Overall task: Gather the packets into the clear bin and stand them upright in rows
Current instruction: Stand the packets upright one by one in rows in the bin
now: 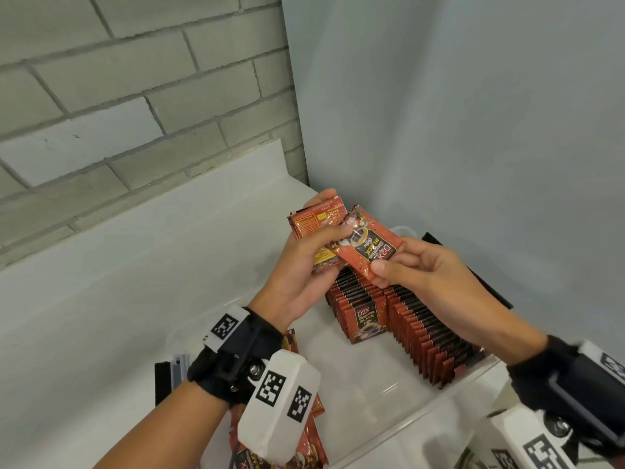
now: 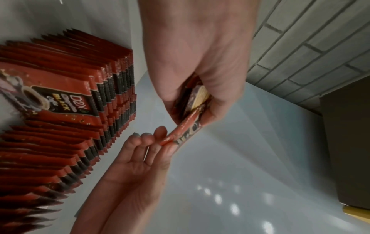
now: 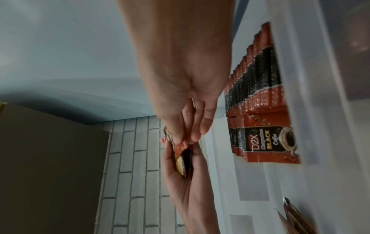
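Over the clear bin (image 1: 426, 408), my left hand (image 1: 325, 229) grips a small stack of red coffee packets (image 1: 306, 222). My right hand (image 1: 385, 269) pinches the lower corner of one packet (image 1: 367, 249), whose other end still lies under my left thumb. In the left wrist view that packet (image 2: 187, 127) spans from my left hand (image 2: 200, 101) to my right hand (image 2: 163, 143). In the right wrist view my right hand (image 3: 185, 139) pinches the packet's edge (image 3: 181, 146). Two rows of upright packets (image 1: 411, 324) stand in the bin.
Several loose packets (image 1: 306, 438) lie on the white counter (image 1: 118, 299) under my left wrist, left of the bin. A grey brick wall (image 1: 135, 96) is behind, and a plain wall (image 1: 473, 113) stands close to the right. The bin's near left part (image 1: 358, 377) holds no packets.
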Available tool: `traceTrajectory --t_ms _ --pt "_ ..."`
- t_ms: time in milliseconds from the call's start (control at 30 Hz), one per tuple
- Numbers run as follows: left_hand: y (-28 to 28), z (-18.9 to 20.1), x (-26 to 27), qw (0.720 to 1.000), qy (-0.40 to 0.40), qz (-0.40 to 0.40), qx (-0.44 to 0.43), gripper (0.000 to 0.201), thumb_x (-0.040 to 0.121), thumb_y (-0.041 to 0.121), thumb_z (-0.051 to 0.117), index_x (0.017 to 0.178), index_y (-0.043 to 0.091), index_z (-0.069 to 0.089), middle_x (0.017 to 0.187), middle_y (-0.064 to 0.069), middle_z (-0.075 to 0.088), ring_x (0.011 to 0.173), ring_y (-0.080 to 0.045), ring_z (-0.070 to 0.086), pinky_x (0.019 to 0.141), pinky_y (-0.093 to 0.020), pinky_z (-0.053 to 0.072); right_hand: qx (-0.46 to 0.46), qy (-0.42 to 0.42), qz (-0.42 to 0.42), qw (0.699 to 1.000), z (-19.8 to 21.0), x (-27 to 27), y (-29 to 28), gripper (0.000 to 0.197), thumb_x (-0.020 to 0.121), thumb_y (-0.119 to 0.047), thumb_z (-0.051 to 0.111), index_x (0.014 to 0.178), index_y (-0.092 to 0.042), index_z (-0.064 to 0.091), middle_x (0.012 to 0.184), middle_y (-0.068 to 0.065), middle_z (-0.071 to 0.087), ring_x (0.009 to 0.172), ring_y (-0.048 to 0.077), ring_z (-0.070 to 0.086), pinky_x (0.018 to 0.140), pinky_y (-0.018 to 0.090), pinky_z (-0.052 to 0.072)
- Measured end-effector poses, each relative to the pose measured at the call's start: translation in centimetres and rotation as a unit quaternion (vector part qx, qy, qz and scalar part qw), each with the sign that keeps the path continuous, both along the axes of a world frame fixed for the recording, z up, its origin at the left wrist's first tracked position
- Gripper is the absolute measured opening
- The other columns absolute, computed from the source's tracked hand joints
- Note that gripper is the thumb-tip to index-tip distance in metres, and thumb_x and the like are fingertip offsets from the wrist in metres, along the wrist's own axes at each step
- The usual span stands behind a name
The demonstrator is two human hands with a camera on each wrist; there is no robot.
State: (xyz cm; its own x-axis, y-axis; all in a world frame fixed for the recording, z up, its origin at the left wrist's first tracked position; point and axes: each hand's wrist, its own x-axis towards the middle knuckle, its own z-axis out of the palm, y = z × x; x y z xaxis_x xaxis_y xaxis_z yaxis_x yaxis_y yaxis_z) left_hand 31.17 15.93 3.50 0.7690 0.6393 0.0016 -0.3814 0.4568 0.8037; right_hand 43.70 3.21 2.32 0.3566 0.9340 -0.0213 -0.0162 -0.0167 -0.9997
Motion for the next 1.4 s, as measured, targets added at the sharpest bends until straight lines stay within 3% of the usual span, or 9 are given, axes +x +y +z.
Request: traceTrajectory --t_ms 133,333,533,633,767,900,1067,1167,1400 --pt "0.3 0.0 -0.2 1.0 0.02 0.002 0.019 0.05 0.078 -0.01 0.058 0.113 0.025 0.062 0.106 -0.011 0.065 0.095 -0.024 0.067 0.075 -0.032 0.057 -0.006 0.011 -0.036 0.999 0.0 0.2 0.1 0.006 0.079 -0.018 0.072 0.08 -0.013 0.068 0.075 0.008 0.073 0.068 0.014 0.068 0.069 0.017 0.053" --pt "0.4 0.1 -0.3 0.997 0.063 -0.019 0.042 0.062 0.077 -0.024 0.05 0.114 0.024 0.06 0.102 -0.007 0.067 0.095 -0.023 0.068 0.075 -0.033 0.058 -0.002 -0.004 -0.108 0.994 -0.4 0.5 0.1 0.015 0.08 -0.023 0.073 0.094 -0.018 0.072 0.067 -0.004 0.068 0.06 0.002 0.06 0.065 0.019 0.049" --pt "0.4 0.4 -0.2 0.999 0.027 -0.026 -0.03 0.047 0.072 -0.007 0.065 0.109 0.022 0.064 0.108 -0.016 0.066 0.101 -0.029 0.066 0.087 -0.039 0.054 0.039 0.023 -0.145 0.988 0.3 0.5 0.0 0.01 0.087 -0.014 0.065 0.095 -0.013 0.071 0.066 -0.01 0.069 0.056 -0.002 0.062 0.055 0.009 0.047" --pt "0.7 0.8 -0.3 0.996 -0.003 0.02 -0.083 0.032 0.077 0.006 0.062 0.107 0.017 0.063 0.084 -0.007 0.063 0.076 -0.016 0.062 0.072 -0.028 0.052 0.017 0.017 -0.092 0.996 0.3 0.3 -0.4 0.01 0.083 -0.019 0.067 0.09 -0.015 0.073 0.076 -0.004 0.074 0.062 0.003 0.066 0.057 0.013 0.049" --pt "0.7 1.0 -0.3 0.992 -0.005 0.067 -0.108 0.024 0.08 0.007 0.06 0.102 0.016 0.063 0.083 -0.008 0.058 0.074 -0.016 0.056 0.067 -0.028 0.047 -0.017 -0.103 0.042 0.994 0.4 0.8 -1.1 0.01 0.077 -0.026 0.071 0.085 -0.027 0.077 0.087 -0.004 0.076 0.08 0.012 0.071 0.072 0.019 0.055" --pt "0.7 0.9 -0.2 0.991 0.005 0.07 -0.115 0.021 0.085 0.007 0.058 0.103 0.016 0.063 0.085 -0.008 0.057 0.077 -0.016 0.057 0.068 -0.028 0.047 -0.02 -0.363 0.211 0.907 0.5 1.2 -1.3 0.015 0.082 -0.034 0.068 0.094 -0.031 0.076 0.091 -0.027 0.067 0.092 0.001 0.062 0.08 0.01 0.044" --pt "0.7 0.8 -0.3 0.991 0.014 0.063 -0.114 0.026 0.079 0.01 0.062 0.105 0.015 0.062 0.086 -0.008 0.057 0.078 -0.017 0.057 0.069 -0.028 0.048 -0.049 -0.534 0.31 0.785 -0.9 0.9 -0.8 0.017 0.092 -0.031 0.062 0.106 -0.03 0.07 0.092 -0.021 0.058 0.091 0.001 0.052 0.083 0.012 0.038" --pt "0.7 0.9 -0.4 0.991 0.013 0.064 -0.115 0.024 0.083 0.009 0.059 0.107 0.015 0.06 0.086 -0.008 0.058 0.077 -0.017 0.057 0.068 -0.028 0.048 0.0 -0.598 0.27 0.755 -1.4 0.3 -0.4 0.015 0.089 -0.027 0.066 0.103 -0.023 0.07 0.097 -0.01 0.064 0.089 0.001 0.05 0.08 0.008 0.031" --pt "0.7 0.8 -0.3 0.992 0.016 0.062 -0.112 0.023 0.088 0.008 0.056 0.11 0.016 0.059 0.086 -0.008 0.057 0.076 -0.017 0.056 0.067 -0.027 0.049 0.084 -0.669 0.161 0.721 -2.6 -0.4 0.3 0.021 0.069 -0.016 0.085 0.082 -0.021 0.069 0.081 -0.006 0.064 0.074 0.015 0.059 0.064 0.029 0.051"
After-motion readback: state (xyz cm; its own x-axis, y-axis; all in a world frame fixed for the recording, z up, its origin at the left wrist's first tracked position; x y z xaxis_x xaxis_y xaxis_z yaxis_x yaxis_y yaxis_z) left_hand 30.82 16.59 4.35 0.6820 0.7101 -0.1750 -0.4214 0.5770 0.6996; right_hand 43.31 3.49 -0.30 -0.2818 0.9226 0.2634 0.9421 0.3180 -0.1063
